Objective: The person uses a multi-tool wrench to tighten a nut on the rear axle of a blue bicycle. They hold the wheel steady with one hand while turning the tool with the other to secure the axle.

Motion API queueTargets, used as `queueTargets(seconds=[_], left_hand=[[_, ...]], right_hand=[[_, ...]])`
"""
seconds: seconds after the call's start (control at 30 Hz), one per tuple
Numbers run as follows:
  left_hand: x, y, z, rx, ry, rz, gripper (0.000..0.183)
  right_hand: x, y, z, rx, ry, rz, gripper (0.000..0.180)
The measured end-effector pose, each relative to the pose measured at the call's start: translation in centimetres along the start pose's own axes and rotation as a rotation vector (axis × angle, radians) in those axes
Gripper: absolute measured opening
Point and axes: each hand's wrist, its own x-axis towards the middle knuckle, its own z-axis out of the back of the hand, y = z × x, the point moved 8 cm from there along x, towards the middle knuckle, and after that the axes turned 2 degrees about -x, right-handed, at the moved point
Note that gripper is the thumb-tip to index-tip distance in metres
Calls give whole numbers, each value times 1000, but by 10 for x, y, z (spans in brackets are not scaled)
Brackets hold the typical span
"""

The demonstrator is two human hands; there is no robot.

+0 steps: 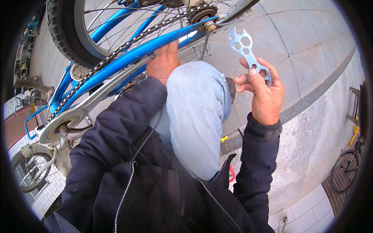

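My right hand [266, 93] holds up a flat steel multi-hole bicycle wrench [246, 49], its wider, notched end pointing up and left, away from my palm. My left hand [164, 59] reaches in beside a blue bicycle frame tube [131, 58]; its fingertips are hidden behind the tube, so what they touch cannot be told. The chain [125, 45] runs from the chainring [59, 126] at lower left to the rear sprocket [204, 14]. Beside the sprocket is the rusty axle nut [211, 26], a short way left of the wrench. The rear tire [58, 32] stands at upper left.
My bent knee [195, 87] in light jeans lies between my hands. A stone ledge [306, 139] curves along the right over grey paving [303, 35]. Near my right sleeve are a yellow-tipped tool [224, 139] and a red object [232, 173]. Another bicycle [345, 170] stands far right.
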Motion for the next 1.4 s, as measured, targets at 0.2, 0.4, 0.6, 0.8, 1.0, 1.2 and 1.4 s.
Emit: queueTargets(seconds=[0.2,0.4,0.6,0.8,1.0,1.2,1.4], left_hand=[[-3,5,-7,-99,77,-39,68],[1,5,-1,-111,36,-4,52],[6,5,-2,-62,50,37,50],[6,6,-4,7,0,9,54],[6,6,-8,30,77,61,57],[7,10,-10,1,194,154,58],[6,6,-3,103,39,142,55]], right_hand=[[-8,23,3,-27,-68,-4,22],[-9,29,5,-104,-114,16,19],[-7,33,22,-125,-270,61,17],[24,5,25,91,-212,-58,22],[-7,-37,-26,-79,-19,-33,23],[-18,-35,-15,-314,2,31,20],[5,-33,3,-123,-8,-185,29]])
